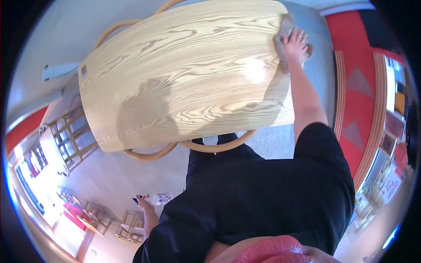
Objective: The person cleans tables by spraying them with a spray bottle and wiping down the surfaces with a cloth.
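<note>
My right hand presses down on a grey-brown cloth at the right end of the wooden table, fingers spread over it and part of the cloth hanging past the edge. Low on the left, away from the table, my left hand is closed around the dark and red top of what looks like a clear bottle with a printed pattern. The bottle's far end is partly hidden by my sleeve.
Curved wooden chair backs touch the table's near and far edges. A red bench with wooden trim runs along the right. More wooden chairs stand at the left. Shelves with assorted items are at the lower right.
</note>
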A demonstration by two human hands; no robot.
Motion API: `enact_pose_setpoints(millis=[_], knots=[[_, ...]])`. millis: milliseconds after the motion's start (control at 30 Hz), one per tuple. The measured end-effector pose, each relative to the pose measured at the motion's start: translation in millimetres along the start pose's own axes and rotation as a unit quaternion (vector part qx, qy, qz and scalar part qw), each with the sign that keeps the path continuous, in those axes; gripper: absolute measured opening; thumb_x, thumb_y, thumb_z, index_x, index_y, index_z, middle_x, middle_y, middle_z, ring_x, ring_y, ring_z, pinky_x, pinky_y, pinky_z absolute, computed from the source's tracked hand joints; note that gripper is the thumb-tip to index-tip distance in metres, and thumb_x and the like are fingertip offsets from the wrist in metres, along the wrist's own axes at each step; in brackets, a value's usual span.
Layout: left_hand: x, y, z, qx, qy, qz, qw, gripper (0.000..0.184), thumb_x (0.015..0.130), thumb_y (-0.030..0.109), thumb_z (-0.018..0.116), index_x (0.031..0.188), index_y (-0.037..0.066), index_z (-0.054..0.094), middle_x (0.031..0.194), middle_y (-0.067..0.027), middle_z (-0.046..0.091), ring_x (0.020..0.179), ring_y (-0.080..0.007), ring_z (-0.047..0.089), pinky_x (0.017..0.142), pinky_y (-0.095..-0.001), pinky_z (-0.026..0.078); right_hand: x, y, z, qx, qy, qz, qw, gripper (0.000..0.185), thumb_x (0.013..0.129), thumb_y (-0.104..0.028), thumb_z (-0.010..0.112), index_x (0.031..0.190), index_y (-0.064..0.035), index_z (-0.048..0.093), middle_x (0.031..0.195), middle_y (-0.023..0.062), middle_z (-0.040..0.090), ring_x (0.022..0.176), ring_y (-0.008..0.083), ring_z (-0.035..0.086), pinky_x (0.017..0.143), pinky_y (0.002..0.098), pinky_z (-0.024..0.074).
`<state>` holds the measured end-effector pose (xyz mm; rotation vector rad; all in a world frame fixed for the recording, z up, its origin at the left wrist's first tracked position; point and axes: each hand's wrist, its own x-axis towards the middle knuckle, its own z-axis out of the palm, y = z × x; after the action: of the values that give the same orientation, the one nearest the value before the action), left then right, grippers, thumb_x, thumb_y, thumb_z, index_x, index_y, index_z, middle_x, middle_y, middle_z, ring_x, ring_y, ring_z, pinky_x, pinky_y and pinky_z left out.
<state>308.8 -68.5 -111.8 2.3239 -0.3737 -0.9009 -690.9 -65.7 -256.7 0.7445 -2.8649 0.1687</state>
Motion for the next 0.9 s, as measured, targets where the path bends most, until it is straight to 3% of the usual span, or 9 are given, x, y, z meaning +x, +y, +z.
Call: enact_pose_setpoints(millis=[133, 233, 267, 300, 367, 567, 667, 800, 900], knots=[[-6, -25, -19, -0.004, 0.026, -0.005, 1.000, 0.042, 0.101, 0.045, 0.062, 0.116, 0.007, 0.055, 0.096, -0.0101, 0.054, 0.082, -0.0287, 0.062, 0.073, -0.0457, 0.056, 52, -139, -30, -0.020, -0.051, -0.032, 0.998, 0.095, 0.094, -0.082, 0.034, 0.161, -0.0144, 0.034, 0.172, 0.0147, 0.019, 0.155, 0.0404, 0.025, 0.121, 0.0679, 0.0174], [-9, -36, -24, -0.042, 0.032, -0.031, 0.998, 0.046, 0.100, 0.047, 0.064, 0.120, 0.005, 0.056, 0.099, -0.0114, 0.055, 0.081, -0.0307, 0.064, 0.074, -0.0462, 0.056, 9, -299, -142, 0.033, -0.199, -0.162, 0.966, 0.058, 0.094, -0.050, 0.055, 0.137, -0.0115, 0.062, 0.153, 0.0149, 0.052, 0.139, 0.0309, 0.049, 0.113, 0.0486, 0.0407], [-10, -34, -21, -0.046, 0.037, -0.032, 0.998, 0.046, 0.100, 0.047, 0.064, 0.120, 0.005, 0.056, 0.099, -0.0114, 0.055, 0.081, -0.0307, 0.064, 0.074, -0.0462, 0.056, -1, -327, -24, 0.251, -0.125, -0.194, 0.940, 0.054, 0.099, -0.044, 0.051, 0.139, -0.0088, 0.059, 0.150, 0.0140, 0.054, 0.137, 0.0301, 0.050, 0.112, 0.0512, 0.0410], [-8, -33, -18, -0.045, 0.013, -0.032, 0.998, 0.047, 0.100, 0.048, 0.064, 0.120, 0.006, 0.056, 0.100, -0.0115, 0.055, 0.082, -0.0307, 0.065, 0.075, -0.0457, 0.056, -35, -364, -107, 0.256, -0.312, -0.198, 0.893, 0.060, 0.102, -0.042, 0.047, 0.151, -0.0076, 0.046, 0.158, 0.0132, 0.046, 0.144, 0.0333, 0.043, 0.117, 0.0527, 0.0361], [-11, -22, -7, -0.027, -0.031, -0.025, 0.999, 0.048, 0.099, 0.052, 0.063, 0.121, 0.009, 0.056, 0.104, -0.0108, 0.058, 0.085, -0.0293, 0.067, 0.080, -0.0451, 0.055, -127, -439, -63, 0.137, -0.063, -0.416, 0.897, 0.064, 0.092, -0.037, 0.063, 0.142, 0.0033, 0.054, 0.151, 0.0187, 0.051, 0.146, 0.0351, 0.040, 0.124, 0.0480, 0.0258], [2, -5, 18, -0.002, -0.082, -0.042, 0.996, 0.049, 0.099, 0.056, 0.061, 0.126, 0.015, 0.058, 0.114, -0.0113, 0.065, 0.094, -0.0268, 0.070, 0.090, -0.0449, 0.051, -398, -410, -101, 0.421, -0.190, -0.617, 0.637, 0.062, 0.086, -0.016, 0.068, 0.145, -0.0050, 0.053, 0.161, 0.0211, 0.038, 0.148, 0.0390, 0.037, 0.123, 0.0462, 0.0338], [19, -17, 20, -0.059, -0.081, -0.054, 0.993, 0.050, 0.099, 0.057, 0.061, 0.127, 0.015, 0.058, 0.114, -0.0115, 0.066, 0.096, -0.0272, 0.071, 0.089, -0.0447, 0.052, -392, -348, -119, 0.382, -0.492, -0.512, 0.592, 0.073, 0.085, -0.016, 0.072, 0.153, -0.0105, 0.046, 0.166, 0.0151, 0.034, 0.151, 0.0333, 0.037, 0.124, 0.0462, 0.0319], [55, -45, -1, -0.060, -0.088, -0.093, 0.990, 0.050, 0.099, 0.056, 0.063, 0.128, 0.015, 0.058, 0.112, -0.0125, 0.066, 0.094, -0.0274, 0.071, 0.086, -0.0446, 0.054, -278, -251, -100, 0.101, -0.191, -0.404, 0.889, 0.060, 0.093, -0.023, 0.059, 0.149, -0.0033, 0.050, 0.163, 0.0145, 0.037, 0.151, 0.0372, 0.033, 0.126, 0.0487, 0.0263], [96, -71, -20, -0.018, -0.058, -0.120, 0.991, 0.055, 0.097, 0.056, 0.065, 0.127, 0.011, 0.057, 0.108, -0.0129, 0.065, 0.087, -0.0295, 0.073, 0.080, -0.0478, 0.057, -184, -136, -45, -0.113, -0.016, -0.177, 0.978, 0.062, 0.103, -0.041, 0.048, 0.155, -0.0057, 0.044, 0.167, 0.0139, 0.032, 0.153, 0.0386, 0.028, 0.127, 0.0580, 0.0142]])
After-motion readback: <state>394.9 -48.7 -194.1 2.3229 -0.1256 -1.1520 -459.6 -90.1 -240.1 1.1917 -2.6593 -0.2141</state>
